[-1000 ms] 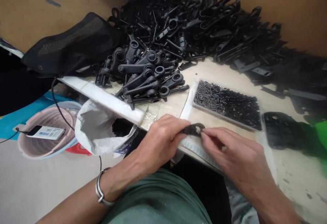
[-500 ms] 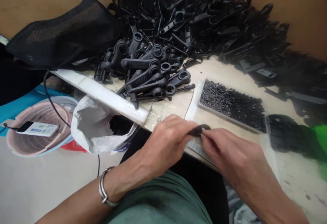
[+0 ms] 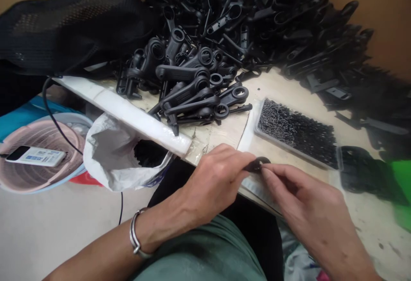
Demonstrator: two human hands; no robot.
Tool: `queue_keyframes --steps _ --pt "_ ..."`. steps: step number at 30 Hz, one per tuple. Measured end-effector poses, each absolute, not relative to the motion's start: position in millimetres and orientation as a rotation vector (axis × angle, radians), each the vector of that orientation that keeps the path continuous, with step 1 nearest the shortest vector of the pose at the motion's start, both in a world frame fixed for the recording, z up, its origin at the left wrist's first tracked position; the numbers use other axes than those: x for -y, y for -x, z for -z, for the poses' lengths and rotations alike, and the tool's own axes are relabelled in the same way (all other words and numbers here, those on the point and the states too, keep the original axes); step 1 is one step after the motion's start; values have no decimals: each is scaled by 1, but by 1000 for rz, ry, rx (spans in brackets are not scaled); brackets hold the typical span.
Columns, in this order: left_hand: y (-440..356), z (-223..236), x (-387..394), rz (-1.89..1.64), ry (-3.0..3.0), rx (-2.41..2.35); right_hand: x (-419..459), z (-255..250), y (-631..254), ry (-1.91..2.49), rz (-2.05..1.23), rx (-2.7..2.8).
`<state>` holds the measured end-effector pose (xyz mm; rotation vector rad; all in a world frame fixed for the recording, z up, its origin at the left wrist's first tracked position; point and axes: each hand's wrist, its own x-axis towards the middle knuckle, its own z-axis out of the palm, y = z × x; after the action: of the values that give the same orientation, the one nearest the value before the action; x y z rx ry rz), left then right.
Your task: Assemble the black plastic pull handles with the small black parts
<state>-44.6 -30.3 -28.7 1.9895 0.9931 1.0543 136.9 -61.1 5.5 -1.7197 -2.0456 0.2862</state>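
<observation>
My left hand [image 3: 216, 182] is closed around a black plastic part [image 3: 257, 164], and only its rounded end shows past the fingers. At that end, the thumb and forefinger of my right hand [image 3: 310, 206] are pinched together against the part. Whatever they hold, if anything, is too small and covered to make out. Just beyond the hands, a clear shallow tray [image 3: 297, 158] is filled with small black pieces. Several black arms with ring-shaped ends [image 3: 195, 86] lie heaped on the worktable [image 3: 224, 133], behind my left hand.
A larger mound of black plastic parts [image 3: 272, 20] covers the back of the table. At left are a black mesh bag [image 3: 77, 28], a white foam strip [image 3: 122, 112], an open white sack [image 3: 107, 152] and a pink basket [image 3: 69, 144] holding a white device [image 3: 37, 156].
The view has shifted a little, so the basket and sack sit further left and the tray further right. My right fingers have turned slightly at the part's end; my left grip is the same.
</observation>
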Motion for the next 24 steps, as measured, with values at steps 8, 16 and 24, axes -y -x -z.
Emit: queue_keyframes --steps 8,16,24 --pt "45 36 31 -1049 -1987 -949 48 -15 -131 1825 -269 2112" --pt "45 41 31 -1120 -1988 -897 47 -22 -127 1987 -283 2180" --pt "45 43 30 -1126 -2009 -867 42 -27 -119 1768 121 2559"
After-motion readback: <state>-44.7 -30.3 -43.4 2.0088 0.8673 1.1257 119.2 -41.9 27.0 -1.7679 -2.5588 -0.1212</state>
